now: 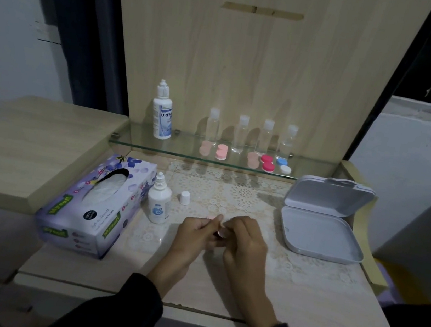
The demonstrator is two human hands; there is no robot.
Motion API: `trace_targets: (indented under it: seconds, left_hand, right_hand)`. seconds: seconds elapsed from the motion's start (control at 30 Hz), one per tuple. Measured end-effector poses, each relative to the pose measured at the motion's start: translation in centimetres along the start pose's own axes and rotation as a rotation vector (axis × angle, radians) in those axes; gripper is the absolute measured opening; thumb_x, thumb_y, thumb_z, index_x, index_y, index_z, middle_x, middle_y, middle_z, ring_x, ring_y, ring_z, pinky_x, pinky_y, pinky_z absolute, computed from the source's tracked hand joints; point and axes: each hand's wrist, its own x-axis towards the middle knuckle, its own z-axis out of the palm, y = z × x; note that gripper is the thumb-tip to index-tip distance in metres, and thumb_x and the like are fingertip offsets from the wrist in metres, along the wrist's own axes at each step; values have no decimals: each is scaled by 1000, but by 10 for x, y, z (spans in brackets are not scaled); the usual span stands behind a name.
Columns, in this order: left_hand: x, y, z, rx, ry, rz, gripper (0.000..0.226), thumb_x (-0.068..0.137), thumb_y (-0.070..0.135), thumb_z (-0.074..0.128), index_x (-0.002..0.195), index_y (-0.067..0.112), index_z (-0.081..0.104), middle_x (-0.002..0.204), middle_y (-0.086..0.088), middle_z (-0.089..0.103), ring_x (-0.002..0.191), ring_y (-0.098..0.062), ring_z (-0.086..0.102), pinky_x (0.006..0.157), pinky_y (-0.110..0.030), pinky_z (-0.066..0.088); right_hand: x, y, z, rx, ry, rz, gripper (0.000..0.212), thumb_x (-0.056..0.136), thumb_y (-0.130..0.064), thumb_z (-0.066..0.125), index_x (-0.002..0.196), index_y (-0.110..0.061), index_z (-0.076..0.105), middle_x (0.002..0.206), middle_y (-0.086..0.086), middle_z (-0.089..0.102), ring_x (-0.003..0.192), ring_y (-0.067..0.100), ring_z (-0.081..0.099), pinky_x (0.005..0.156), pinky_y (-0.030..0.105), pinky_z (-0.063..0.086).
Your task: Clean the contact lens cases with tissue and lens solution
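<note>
Two hands meet above the desk: my left hand and right hand both pinch a small pale lens case, mostly hidden by my fingers. The uncapped solution bottle stands just left, beside the tissue box, its white cap near it.

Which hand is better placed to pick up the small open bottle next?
Left, probably: both hands hold the lens case, but the left hand is nearer the uncapped small bottle; the right hand must cross over.
</note>
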Motion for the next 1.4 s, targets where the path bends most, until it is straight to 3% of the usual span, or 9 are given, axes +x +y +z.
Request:
trace_targets:
  seconds: [0.07,0.23,0.4,0.53,0.67,0.73,0.9,1.1,1.4]
  left_hand:
    - [-1,1,-1,-5,2,4,31,92,20,56,77,-5,66,63,-7,68,62,-12,67,56,-17,51]
    - [3,-1,-15,-19,4,22,33,92,20,57,98,-10,67,91,-24,70,83,-29,70,78,-27,57]
    - [3,-3,-8,26,-24,25,34,92,21,55,80,-9,65,71,-16,67,68,-18,67,60,-18,52]
    - [5,-1,-15,27,-37,55,32,91,21,57,94,-9,67,85,-22,71,75,-23,71,69,-23,57]
    - [15,-9,-33,552,-14,326,17,86,22,65,85,6,71,81,-10,72,66,-15,69,67,-31,57]
    - [17,-12,-40,847,-92,502,6,83,17,70,85,13,73,86,4,70,72,-5,64,69,-22,52]
    - [13,-13,-38,1022,-132,581,16,78,22,74,93,21,67,89,16,63,70,11,53,65,-16,43]
    - [0,-4,-55,855,-166,564,17,82,15,70,96,23,64,105,11,62,94,-6,61,78,-24,53]
    - [-84,33,-149,944,-84,514,14,87,30,58,96,24,67,100,12,66,93,-3,63,81,-28,52]
  right_hand:
    - [-4,-8,4,12,-72,-39,15,73,-10,43,74,-7,57,78,1,53,74,10,45,63,14,34]
    - [2,11,-5,-16,10,61,12,77,-7,43,74,-9,55,77,-2,51,73,10,44,63,14,31]
    - [-5,-12,5,-26,-63,-36,16,73,-9,40,73,-6,55,77,2,52,72,12,43,61,16,33]
    - [-2,10,-4,-29,-45,8,10,79,-1,49,74,-8,55,77,0,52,72,12,46,60,20,36]
    - [-2,23,-17,220,52,359,11,81,-1,67,76,-11,64,78,-1,63,73,8,56,65,19,43]
    - [-7,25,-21,466,91,593,4,85,-10,66,82,-12,67,81,3,64,79,12,60,71,22,49]
    - [-11,28,-23,663,121,800,8,84,-6,66,92,-6,65,92,20,61,88,31,61,82,45,52]
    - [3,6,-28,554,50,595,6,82,-1,67,85,-6,65,86,17,63,75,13,58,68,16,47]
    - [10,-72,33,670,-219,419,13,78,-3,73,80,-14,67,77,-4,67,77,16,61,70,32,49]
